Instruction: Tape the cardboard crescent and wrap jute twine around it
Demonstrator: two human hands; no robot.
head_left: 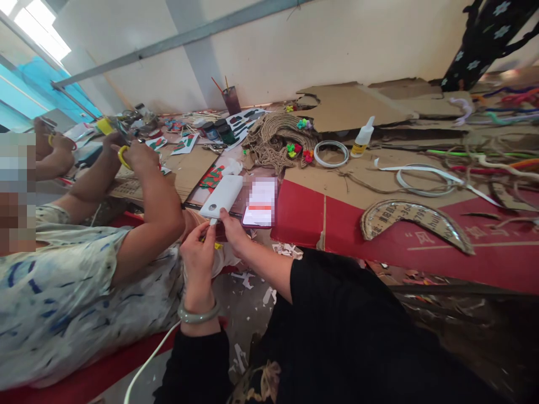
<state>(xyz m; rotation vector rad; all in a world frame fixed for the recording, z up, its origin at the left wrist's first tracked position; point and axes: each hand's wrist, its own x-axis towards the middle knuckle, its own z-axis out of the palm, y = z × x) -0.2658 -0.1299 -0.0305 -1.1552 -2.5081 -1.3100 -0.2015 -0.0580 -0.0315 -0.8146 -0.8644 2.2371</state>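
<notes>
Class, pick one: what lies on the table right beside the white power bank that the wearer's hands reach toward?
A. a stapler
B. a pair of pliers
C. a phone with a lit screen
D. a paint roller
C: a phone with its screen lit lies right beside the white power bank, just above the right hand and the left hand.

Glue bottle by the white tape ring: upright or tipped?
Upright. The glue bottle stands on its base on the cardboard sheet, white nozzle up, leaning slightly.
</notes>
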